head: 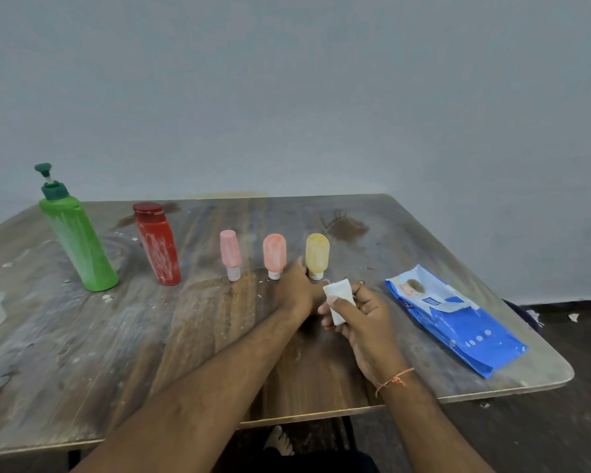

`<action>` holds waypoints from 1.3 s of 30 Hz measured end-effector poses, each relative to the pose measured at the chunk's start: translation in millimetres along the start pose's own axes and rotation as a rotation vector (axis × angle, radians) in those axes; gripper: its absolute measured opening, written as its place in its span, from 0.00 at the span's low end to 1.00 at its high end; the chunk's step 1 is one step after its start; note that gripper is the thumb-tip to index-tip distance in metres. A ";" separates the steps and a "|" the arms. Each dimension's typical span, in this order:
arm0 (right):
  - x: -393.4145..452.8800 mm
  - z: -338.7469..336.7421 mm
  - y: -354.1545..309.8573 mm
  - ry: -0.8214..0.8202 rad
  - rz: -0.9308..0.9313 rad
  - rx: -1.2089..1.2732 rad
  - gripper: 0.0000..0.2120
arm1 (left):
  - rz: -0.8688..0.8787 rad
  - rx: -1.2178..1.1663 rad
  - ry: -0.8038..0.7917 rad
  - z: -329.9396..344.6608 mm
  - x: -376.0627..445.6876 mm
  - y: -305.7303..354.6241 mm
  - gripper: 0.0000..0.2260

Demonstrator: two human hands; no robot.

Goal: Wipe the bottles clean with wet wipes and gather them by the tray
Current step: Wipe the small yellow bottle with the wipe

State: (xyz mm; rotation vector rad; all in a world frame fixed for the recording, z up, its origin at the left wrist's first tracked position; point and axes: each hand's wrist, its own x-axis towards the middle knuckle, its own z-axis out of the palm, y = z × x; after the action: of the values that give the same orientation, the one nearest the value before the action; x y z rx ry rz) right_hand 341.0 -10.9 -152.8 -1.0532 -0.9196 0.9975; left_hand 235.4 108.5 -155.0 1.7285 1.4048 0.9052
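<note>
Hands [328, 302] on folded wipe [336, 302]; left fingers hidden

Right hand [359, 312] near the yellow bottle [317, 253], fingers curled around a folded wet wipe [336, 298], left hand [296, 285] just beside that bottle, grip not visible

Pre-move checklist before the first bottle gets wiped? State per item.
1. Wipe in hand: ok. The right hand grips a folded white wet wipe.
2. Left hand free for a bottle: ok, it holds nothing and reaches toward the yellow bottle.
3. Bottles upright: ok. Green pump bottle, red bottle, pink bottle, orange bottle and the yellow one all stand; the three small ones stand cap down.
4. Bottles clean: not ok, all show white smears.
5. Wet wipes pack within reach: ok, beside the right hand.
6. Tray location: cannot tell, none in view.
</note>
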 end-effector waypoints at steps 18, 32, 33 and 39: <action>-2.0 5.6 1.5 -0.002 -0.017 -0.171 0.10 | 0.219 0.017 0.037 -57.2 -63.0 -22.9 0.07; -20.8 104.5 37.5 -0.219 -0.397 -0.735 0.06 | 0.170 -0.055 0.054 -151.8 -116.6 -91.0 0.07; -18.8 109.3 38.3 -0.191 -0.452 -0.782 0.07 | 0.173 -0.048 0.050 -150.4 -114.2 -92.5 0.08; -5.7 114.3 46.6 -0.077 -0.588 -0.893 0.11 | 0.134 -0.065 0.017 -149.1 -105.9 -97.2 0.18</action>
State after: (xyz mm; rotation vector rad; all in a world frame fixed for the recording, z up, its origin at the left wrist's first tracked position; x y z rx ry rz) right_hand 223.0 20.8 -170.9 -1.3403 -1.6876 0.0965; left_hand 43.3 33.5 -173.8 1.7861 1.2683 1.0292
